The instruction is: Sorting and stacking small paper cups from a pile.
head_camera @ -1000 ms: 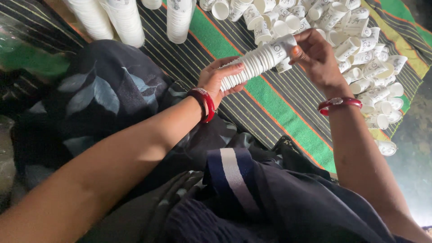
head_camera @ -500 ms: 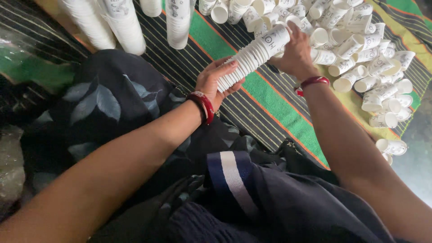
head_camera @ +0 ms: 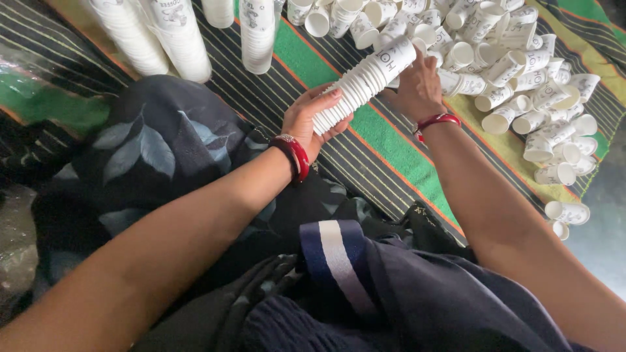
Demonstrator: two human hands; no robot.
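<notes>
While tall finished columns of white paper cups (head_camera: 176, 39) stand upright at the far left of the striped mat (head_camera: 378, 140), the work in hand is judged to be the building of another nested stack; dark leaf-printed cloth (head_camera: 150, 150) is spread over the lap below those columns, and a blue garment with a pale stripe (head_camera: 339, 261) is bunched nearer the camera. Moving rightward, the left hand (head_camera: 310, 120), ringed at the wrist by a red bangle (head_camera: 297, 156), is seen cupped under the near end of the stack of nested cups (head_camera: 362, 85), its fingers curled around the lowest cups in a loose grip; the stack is held off the mat, tilted, with its open end raised toward the upper right. Further right, the right hand (head_camera: 417, 85), also banded in red (head_camera: 435, 122), is pressed against the upper part of the stack at the edge of the pile; whether its fingers are closed on a single cup or only spread against the stack cannot be told, since they are hidden behind it. At the far right, the loose cups (head_camera: 541, 98) are heaped on their sides, touching one another; the next move is judged to call for one loose cup to be picked from that heap and seated squarely into the open end, with the stack kept steady by the left hand.
</notes>
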